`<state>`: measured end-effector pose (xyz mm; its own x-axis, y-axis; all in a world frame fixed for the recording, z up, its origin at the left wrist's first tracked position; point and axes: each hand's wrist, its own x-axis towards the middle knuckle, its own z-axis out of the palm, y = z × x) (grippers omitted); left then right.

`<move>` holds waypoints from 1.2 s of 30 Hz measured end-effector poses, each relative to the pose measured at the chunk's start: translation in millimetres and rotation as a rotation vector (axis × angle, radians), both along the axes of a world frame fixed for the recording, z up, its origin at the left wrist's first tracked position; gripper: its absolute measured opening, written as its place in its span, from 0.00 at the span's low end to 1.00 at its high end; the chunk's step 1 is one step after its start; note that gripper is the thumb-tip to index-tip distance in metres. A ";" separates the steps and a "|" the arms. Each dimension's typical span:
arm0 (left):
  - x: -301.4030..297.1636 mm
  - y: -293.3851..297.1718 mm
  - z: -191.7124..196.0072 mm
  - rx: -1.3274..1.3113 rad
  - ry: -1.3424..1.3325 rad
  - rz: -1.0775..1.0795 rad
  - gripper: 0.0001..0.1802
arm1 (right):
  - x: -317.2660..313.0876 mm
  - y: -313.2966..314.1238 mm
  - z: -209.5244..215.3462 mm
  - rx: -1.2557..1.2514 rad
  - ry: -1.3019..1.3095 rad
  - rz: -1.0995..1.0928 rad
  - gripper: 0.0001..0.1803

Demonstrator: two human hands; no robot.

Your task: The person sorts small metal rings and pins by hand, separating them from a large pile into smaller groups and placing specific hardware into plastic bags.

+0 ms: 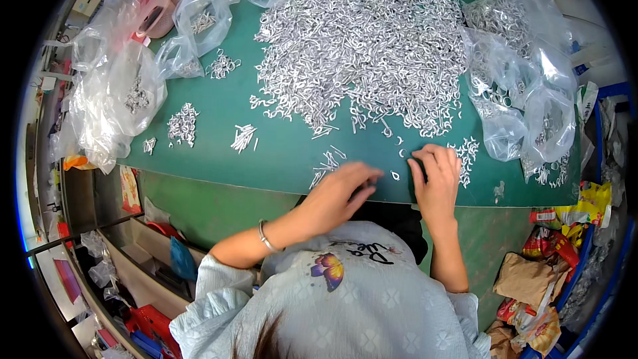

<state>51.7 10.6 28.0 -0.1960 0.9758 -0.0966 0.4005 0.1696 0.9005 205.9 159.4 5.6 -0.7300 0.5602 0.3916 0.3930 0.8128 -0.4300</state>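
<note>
Preferably, the small silvery piece, seen between the left hand and the right hand, is pinched lightly and kept clear of the heap. The right is held with fingertips apart; whether anything is gripped by the blurred left cannot be told.

Shiny metal, clear plastic, textured cloth

The heaped small parts on the far side look like bright, silvery metal. Beneath, the tabletop is smooth with a soft sheen. Clear plastic bags at left and right are glossy and crinkled. Nearer, the shirt is matt, textured cloth; the bracelet looks like polished metal.
</note>
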 end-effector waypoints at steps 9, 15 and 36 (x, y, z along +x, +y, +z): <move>-22.0 73.0 -35.5 0.273 0.572 -0.087 0.17 | 3.5 0.0 1.7 -0.111 -0.026 0.066 0.09; -26.7 56.1 -24.9 0.214 0.346 -0.008 0.20 | 1.7 12.0 9.0 -0.216 0.041 0.142 0.10; -13.9 39.7 -30.8 0.196 0.420 0.101 0.13 | 8.1 16.9 12.2 -0.257 -0.072 0.216 0.10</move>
